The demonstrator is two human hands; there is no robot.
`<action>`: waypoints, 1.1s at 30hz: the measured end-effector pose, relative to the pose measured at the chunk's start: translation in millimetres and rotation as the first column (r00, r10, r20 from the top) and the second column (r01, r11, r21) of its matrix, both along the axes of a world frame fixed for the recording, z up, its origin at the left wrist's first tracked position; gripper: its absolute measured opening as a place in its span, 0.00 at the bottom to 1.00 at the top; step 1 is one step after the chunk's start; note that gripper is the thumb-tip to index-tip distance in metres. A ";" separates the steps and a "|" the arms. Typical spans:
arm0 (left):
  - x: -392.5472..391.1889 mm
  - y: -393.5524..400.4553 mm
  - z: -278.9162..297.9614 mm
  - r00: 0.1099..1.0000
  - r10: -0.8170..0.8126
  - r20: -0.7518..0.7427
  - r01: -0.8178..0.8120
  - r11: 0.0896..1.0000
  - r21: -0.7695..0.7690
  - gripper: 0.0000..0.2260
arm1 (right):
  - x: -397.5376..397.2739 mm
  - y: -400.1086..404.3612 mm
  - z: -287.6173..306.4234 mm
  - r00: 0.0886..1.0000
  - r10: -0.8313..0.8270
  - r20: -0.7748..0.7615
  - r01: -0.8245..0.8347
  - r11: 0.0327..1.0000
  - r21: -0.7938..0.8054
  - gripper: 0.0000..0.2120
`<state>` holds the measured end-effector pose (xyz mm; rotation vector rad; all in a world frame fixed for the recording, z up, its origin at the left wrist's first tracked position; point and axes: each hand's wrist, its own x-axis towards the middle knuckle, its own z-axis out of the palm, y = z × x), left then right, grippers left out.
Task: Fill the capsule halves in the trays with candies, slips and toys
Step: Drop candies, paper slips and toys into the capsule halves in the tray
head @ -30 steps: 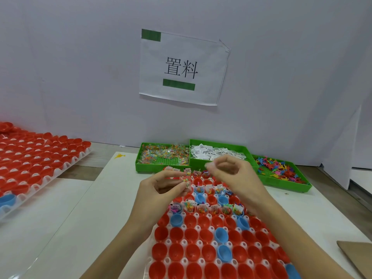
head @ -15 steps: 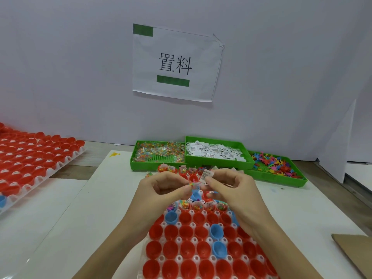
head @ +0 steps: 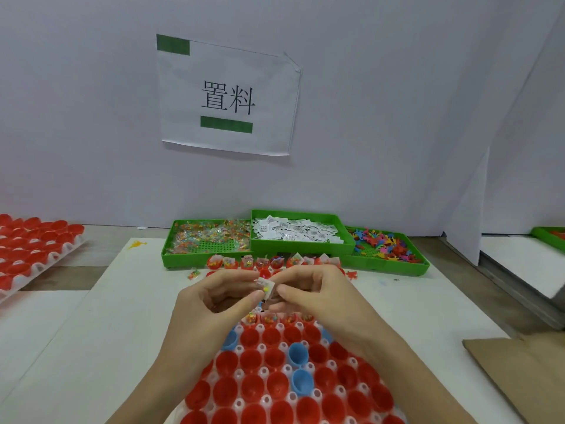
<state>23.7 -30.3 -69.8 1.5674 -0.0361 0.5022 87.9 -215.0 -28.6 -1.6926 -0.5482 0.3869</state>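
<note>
Red capsule halves [head: 272, 361] fill the tray [head: 238, 402] at the desk's near edge, a few blue ones among them. Both hands have dropped and closed together since 1 second ago: the left hand [head: 211, 304] and right hand [head: 318, 296] now pinch a white slip [head: 265, 289] and a small candy packet between their fingers over the filled far rows. That looks like a bundle about to go in (most near rows are bare). 3 green bins [head: 302, 249] sit toward the far edge.
</note>
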 end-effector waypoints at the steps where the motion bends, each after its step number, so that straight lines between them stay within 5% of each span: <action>1: 0.0 -0.5 -0.2 1.000 0.021 0.007 -0.021 1.000 0.009 0.12 | 4.2 -2.0 2.7 0.999 0.014 -0.039 -0.014 1.000 0.008 0.09; 4: -0.1 1.4 -1.4 0.999 0.043 -0.012 -0.043 0.999 0.006 0.12 | 33.6 -14.8 10.1 0.998 -0.054 -0.045 0.056 0.997 0.043 0.08; 6: 1.2 4.3 -2.2 0.999 0.033 -0.037 -0.033 0.999 0.001 0.12 | 69.6 -28.8 11.8 0.951 -0.309 0.027 0.307 0.949 0.076 0.08; 10: 1.8 6.0 -3.5 0.998 0.016 -0.055 -0.016 1.000 -0.001 0.10 | 155.4 -67.3 -5.3 0.634 -0.717 0.291 0.749 0.662 -0.001 0.07; 13: 2.4 6.0 -3.8 0.999 0.009 -0.052 -0.009 1.000 0.010 0.09 | 201.5 -93.4 -30.2 0.663 -0.558 0.500 0.745 0.558 -0.365 0.08; 16: 3.8 8.4 -3.9 0.998 0.013 -0.056 -0.014 1.000 -0.004 0.08 | 220.3 -104.0 -42.4 0.775 -0.361 0.518 0.630 0.505 -0.590 0.12; 27: 4.9 8.3 -7.3 0.995 -0.044 -0.089 0.044 0.999 -0.007 0.08 | 232.5 -95.6 -43.9 0.720 -0.267 0.640 0.685 0.422 -0.594 0.06; 33: 4.9 5.5 -8.0 0.991 -0.050 -0.120 0.052 0.999 0.009 0.07 | 221.9 -106.2 -48.5 0.683 -0.361 0.635 0.721 0.476 -0.504 0.08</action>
